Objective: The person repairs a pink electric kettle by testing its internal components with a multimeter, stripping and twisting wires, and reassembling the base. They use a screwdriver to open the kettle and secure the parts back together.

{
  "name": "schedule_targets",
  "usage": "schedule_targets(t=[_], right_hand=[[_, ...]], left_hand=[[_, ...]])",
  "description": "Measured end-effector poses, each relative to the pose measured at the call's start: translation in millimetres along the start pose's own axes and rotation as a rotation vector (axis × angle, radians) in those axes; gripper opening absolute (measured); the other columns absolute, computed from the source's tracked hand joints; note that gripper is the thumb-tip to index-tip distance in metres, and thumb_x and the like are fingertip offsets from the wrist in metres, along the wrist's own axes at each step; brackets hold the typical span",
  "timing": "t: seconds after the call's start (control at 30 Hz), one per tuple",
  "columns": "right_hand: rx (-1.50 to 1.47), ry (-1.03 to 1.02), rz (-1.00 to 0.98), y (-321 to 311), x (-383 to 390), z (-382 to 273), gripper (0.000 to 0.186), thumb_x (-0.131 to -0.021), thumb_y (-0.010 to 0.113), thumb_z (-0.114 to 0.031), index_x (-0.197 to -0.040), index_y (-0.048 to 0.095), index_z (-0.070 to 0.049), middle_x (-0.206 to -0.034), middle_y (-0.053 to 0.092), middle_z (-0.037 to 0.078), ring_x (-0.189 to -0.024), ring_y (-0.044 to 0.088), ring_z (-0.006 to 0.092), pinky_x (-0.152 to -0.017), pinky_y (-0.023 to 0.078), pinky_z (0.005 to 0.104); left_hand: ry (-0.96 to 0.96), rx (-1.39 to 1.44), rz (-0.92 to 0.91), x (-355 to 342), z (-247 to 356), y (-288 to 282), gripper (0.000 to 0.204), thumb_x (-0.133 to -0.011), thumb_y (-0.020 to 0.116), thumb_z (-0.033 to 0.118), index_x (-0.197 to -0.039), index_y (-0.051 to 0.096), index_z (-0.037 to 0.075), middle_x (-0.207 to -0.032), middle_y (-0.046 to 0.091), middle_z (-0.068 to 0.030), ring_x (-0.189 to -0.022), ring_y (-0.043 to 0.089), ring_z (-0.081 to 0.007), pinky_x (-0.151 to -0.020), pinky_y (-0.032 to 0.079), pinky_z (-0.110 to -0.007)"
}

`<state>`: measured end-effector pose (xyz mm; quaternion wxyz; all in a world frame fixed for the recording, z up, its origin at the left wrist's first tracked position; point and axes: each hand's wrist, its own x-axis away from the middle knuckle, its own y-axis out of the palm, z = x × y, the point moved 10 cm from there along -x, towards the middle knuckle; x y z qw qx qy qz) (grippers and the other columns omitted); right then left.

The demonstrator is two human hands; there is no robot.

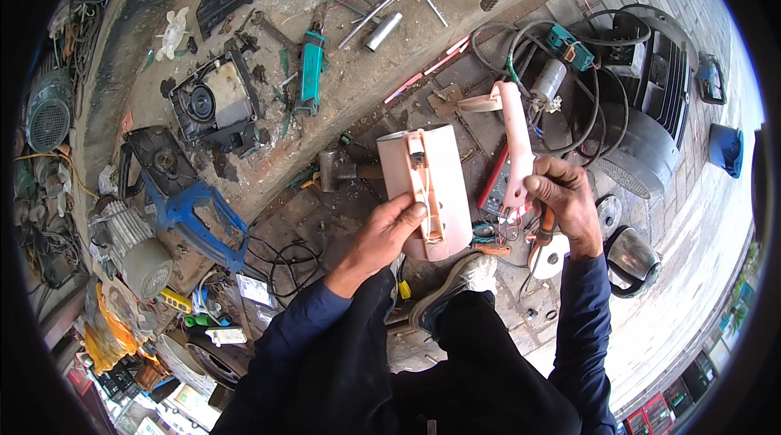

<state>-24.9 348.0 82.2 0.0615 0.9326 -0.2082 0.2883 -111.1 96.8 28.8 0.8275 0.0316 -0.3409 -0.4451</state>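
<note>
My left hand (389, 233) grips a pink cylindrical housing (447, 183), thumb over the raised channel along its side. A small dark part sits near the channel's upper end, and the inside of the housing is hidden. To the right, my right hand (569, 203) is closed around a pink curved handle (512, 134), which stands apart from the housing. Within the same hand is a screwdriver (545, 226) with an orange-brown grip, its thin shaft angled down toward my body. Loose thin wires (511, 230) show below the handle's lower end.
A motor with black fins (659, 101) and coiled cables lies at the right. On the ledge are a green angle grinder (311, 69), metal rods and a dirty machine part (215, 101). A hammer (329, 170) lies left of the housing; a blue frame (195, 215) stands further left.
</note>
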Motion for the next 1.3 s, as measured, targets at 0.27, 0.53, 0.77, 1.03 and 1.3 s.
schedule_targets(t=[0.27,0.53,0.77,1.03,1.3], right_hand=[[-0.051,0.174,-0.123,32,34,68,0.01,-0.095,0.078,-0.009,-0.1,0.077,0.0,-0.088,0.075,0.003,-0.073,0.063,0.0058,-0.061,0.049,0.0242],[0.344,0.136,-0.176,60,45,146,0.022,-0.094,0.079,-0.013,-0.112,0.074,0.0,-0.088,0.071,0.006,-0.083,0.062,0.0093,-0.074,0.052,0.0313],[0.44,0.082,-0.189,75,26,184,0.027,-0.09,0.075,-0.013,-0.114,0.074,0.0,-0.103,0.076,0.019,-0.087,0.075,0.0307,-0.078,0.058,0.0401],[0.579,-0.007,-0.131,80,3,205,0.031,-0.089,0.071,-0.014,-0.118,0.073,-0.003,-0.108,0.075,0.022,-0.094,0.073,0.041,-0.084,0.058,0.045],[0.459,0.147,-0.045,58,11,218,0.05,-0.089,0.071,-0.017,-0.137,0.062,-0.006,-0.111,0.075,0.023,-0.103,0.075,0.0341,-0.088,0.058,0.0452]], left_hand=[[0.018,0.048,0.178,29,30,-32,0.044,-0.114,0.048,0.027,-0.144,0.054,-0.004,-0.132,0.068,-0.0166,-0.11,0.074,-0.0292,-0.092,0.063,-0.04],[0.051,0.018,0.238,33,43,-39,0.041,-0.114,0.047,0.025,-0.142,0.057,-0.004,-0.127,0.069,-0.0154,-0.106,0.075,-0.0295,-0.09,0.064,-0.041],[0.022,0.026,0.245,30,38,-41,0.041,-0.114,0.046,0.024,-0.142,0.057,-0.004,-0.128,0.068,-0.0162,-0.107,0.075,-0.031,-0.09,0.064,-0.043],[0.029,0.008,0.23,26,36,-41,0.041,-0.113,0.049,0.026,-0.141,0.058,-0.004,-0.127,0.069,-0.0149,-0.105,0.075,-0.0283,-0.088,0.064,-0.041],[0.029,-0.047,0.244,19,18,-49,0.044,-0.112,0.054,0.029,-0.143,0.057,-0.002,-0.131,0.068,-0.0147,-0.108,0.073,-0.0266,-0.094,0.061,-0.04]])
